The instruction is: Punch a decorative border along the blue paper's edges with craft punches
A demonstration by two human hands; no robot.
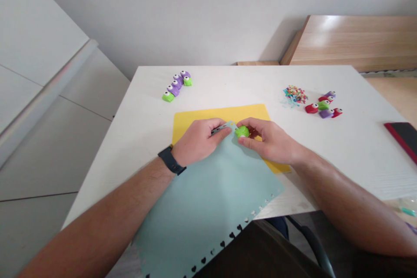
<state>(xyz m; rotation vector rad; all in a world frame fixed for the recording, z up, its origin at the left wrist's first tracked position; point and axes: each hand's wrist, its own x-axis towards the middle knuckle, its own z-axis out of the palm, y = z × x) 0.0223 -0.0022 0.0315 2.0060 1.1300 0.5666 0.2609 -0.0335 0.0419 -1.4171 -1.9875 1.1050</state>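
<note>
My left hand (203, 139), with a dark watch at the wrist, pinches a light blue sheet of paper (208, 200) near its far corner. Small heart-shaped holes run along the sheet's near right edge, and more cut-outs show along the edge by my left thumb. In my right hand (267, 137) is a small green craft paper punch (242, 132), closed between thumb and fingers at that far corner. Part of the punch is hidden by my fingers. A yellow sheet (192, 117) lies flat on the table underneath, and the blue sheet hangs over the table's front edge.
Several purple and green punches (176, 84) stand in a row at the back left of the white table (137, 126). A pile of colourful paper cut-outs (296, 94) lies at the right, beside several more punches (324, 105). A black and red object (404, 137) rests at the right edge.
</note>
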